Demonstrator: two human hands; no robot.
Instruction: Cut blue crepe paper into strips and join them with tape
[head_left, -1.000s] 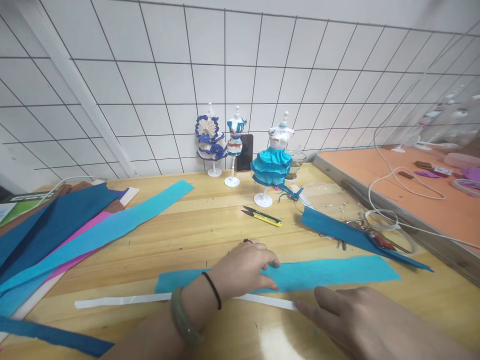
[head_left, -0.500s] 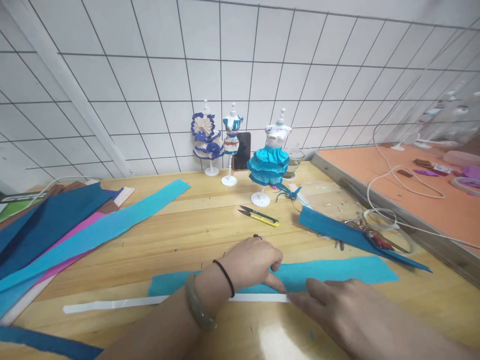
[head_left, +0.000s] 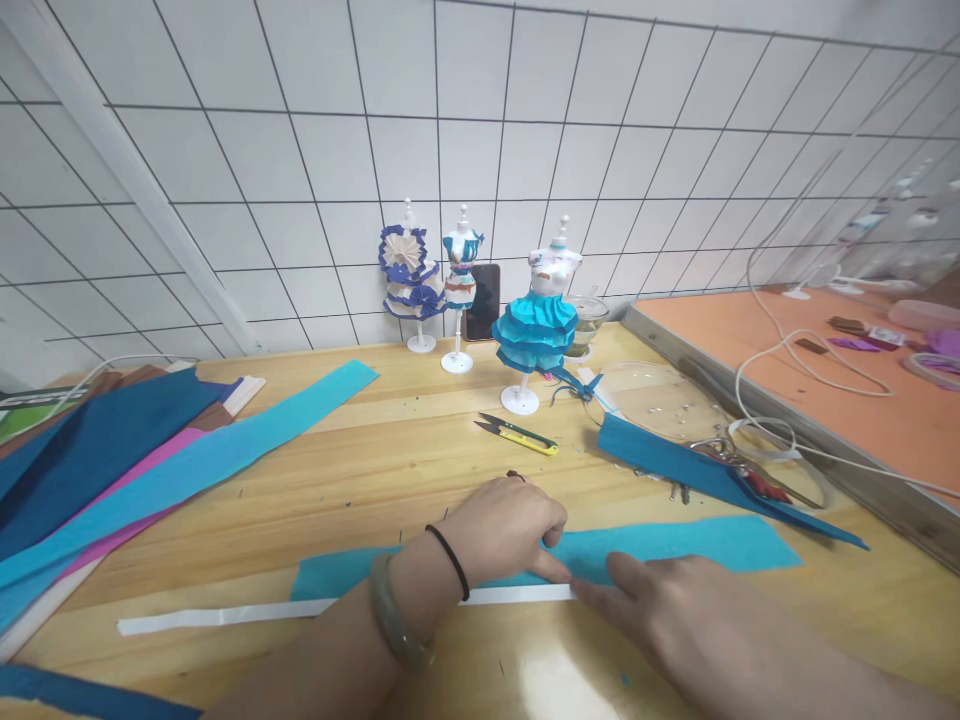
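Note:
A turquoise strip of crepe paper (head_left: 675, 543) lies crosswise in front of me, with a narrow white strip (head_left: 225, 616), which looks like tape, along its near edge. My left hand (head_left: 510, 525) rests over the middle of the paper, its fingers curled and its thumb pressing at the edge by the white strip. At the right end of the visible white strip, my right hand (head_left: 667, 605) has its fingertips on it, close to the left thumb. The underside of both hands is hidden.
Yellow-handled thread snips (head_left: 517, 434) lie beyond the hands. Three small dress forms, including one with a turquoise ruffled skirt (head_left: 536, 333), stand near the tiled wall beside a phone (head_left: 481, 302). Folded coloured crepe paper (head_left: 97, 440) is piled left; a blue strip (head_left: 675, 465) lies right.
Both hands stay almost in the same place on the paper and the white strip. The whole view shifts very slightly.

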